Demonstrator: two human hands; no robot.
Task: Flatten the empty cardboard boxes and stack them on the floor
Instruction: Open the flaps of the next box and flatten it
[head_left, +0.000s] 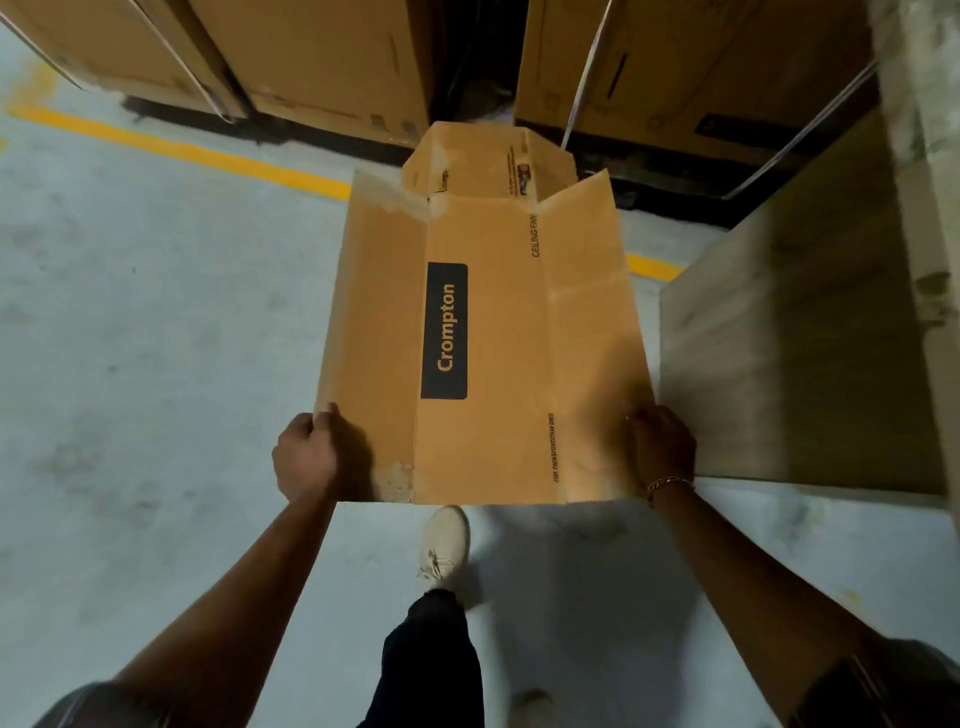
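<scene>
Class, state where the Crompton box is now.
Centre of the head view: the Crompton box is held above the floor between left hand and right hand.

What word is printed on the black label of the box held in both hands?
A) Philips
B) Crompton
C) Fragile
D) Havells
B: the black label on the box reads "Crompton" in yellow letters.

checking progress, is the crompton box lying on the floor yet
No, the left hand and right hand hold the box up by its near corners above the floor.
</scene>
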